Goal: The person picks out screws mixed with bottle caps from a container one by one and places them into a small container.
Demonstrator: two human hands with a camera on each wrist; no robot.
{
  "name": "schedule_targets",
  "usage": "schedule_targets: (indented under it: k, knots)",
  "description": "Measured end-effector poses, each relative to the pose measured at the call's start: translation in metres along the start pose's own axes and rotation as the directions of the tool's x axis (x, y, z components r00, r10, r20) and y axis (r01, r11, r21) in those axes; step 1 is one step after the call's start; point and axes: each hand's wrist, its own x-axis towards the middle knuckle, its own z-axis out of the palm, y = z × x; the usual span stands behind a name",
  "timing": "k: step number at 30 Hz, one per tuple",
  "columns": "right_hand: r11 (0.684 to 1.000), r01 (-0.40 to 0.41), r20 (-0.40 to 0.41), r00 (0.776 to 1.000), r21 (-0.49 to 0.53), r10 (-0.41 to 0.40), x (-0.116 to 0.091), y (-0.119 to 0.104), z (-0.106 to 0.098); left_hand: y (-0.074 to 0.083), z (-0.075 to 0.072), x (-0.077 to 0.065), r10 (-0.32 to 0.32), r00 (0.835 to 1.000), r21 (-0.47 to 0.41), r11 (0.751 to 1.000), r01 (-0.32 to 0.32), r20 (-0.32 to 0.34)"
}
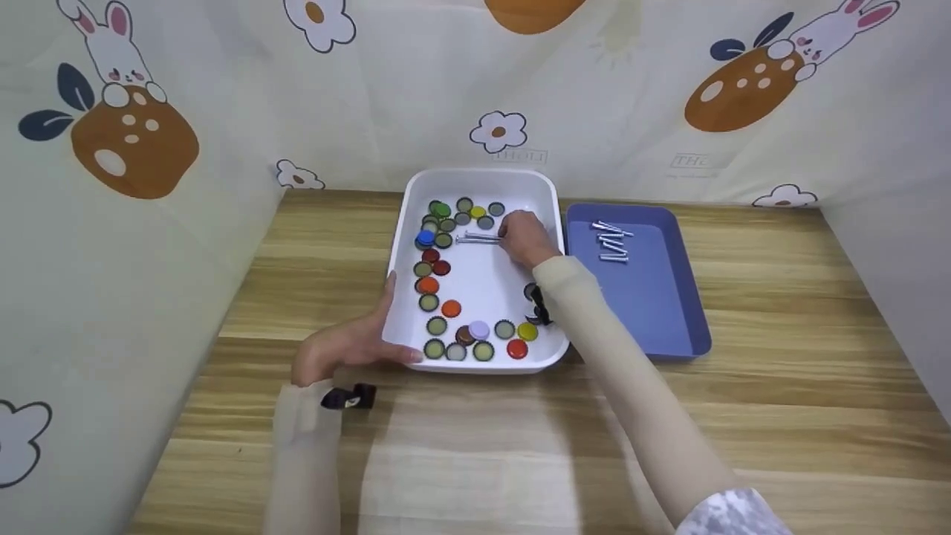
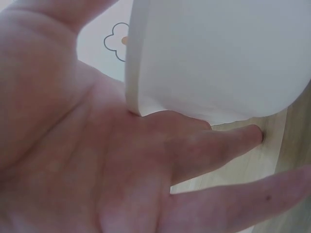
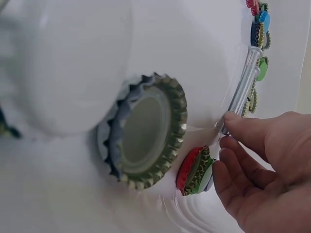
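A white tray [image 1: 483,175] holds several bottle caps [image 1: 437,325] scattered along its sides, some bottom up, some coloured side up. My right hand [image 1: 529,239] is inside it and pinches silvery screws [image 1: 479,238] by one end between thumb and fingers. Those screws [image 3: 241,90] point away from the palm, close to the tray floor, in the right wrist view. My left hand [image 1: 355,345] spreads round the tray's near left corner, its palm and straight fingers against the outside wall. That hand [image 2: 131,160] shows fairly straight fingers in the left wrist view.
A blue tray [image 1: 646,297] stands close to the white tray's right side, with several screws [image 1: 613,241] lying near its far end. Both trays are on a wooden table [image 1: 787,357]. A cloth-covered wall [image 1: 416,82] with printed rabbits and flowers rises behind.
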Motion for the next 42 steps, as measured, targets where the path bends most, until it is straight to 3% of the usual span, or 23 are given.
schedule_targets:
  k: [8, 17, 24, 42]
  knots:
    - [0.999, -0.033, 0.007, 0.999, 0.038, 0.033, -0.0011, -0.0005, 0.001, -0.0012, 0.0002, 0.0004, 0.052, 0.999, -0.006, 0.999, -0.052, 0.001]
    - [0.999, -0.021, -0.008, 1.0, 0.03, 0.022, -0.0008, -0.0014, -0.0014, 0.0016, -0.0014, -0.0005, -0.035, 0.999, 0.008, 0.999, 0.035, -0.016]
    - [0.998, 0.009, 0.003, 1.0, -0.055, -0.009, -0.0029, -0.001, -0.0011, -0.0024, -0.0017, 0.0028, 0.107, 0.994, -0.014, 0.994, -0.107, 0.011]
    - [0.999, -0.041, -0.029, 0.999, 0.003, 0.041, -0.0008, -0.0018, -0.0039, -0.0014, -0.001, 0.0018, 0.07, 0.998, -0.033, 0.997, -0.07, -0.005]
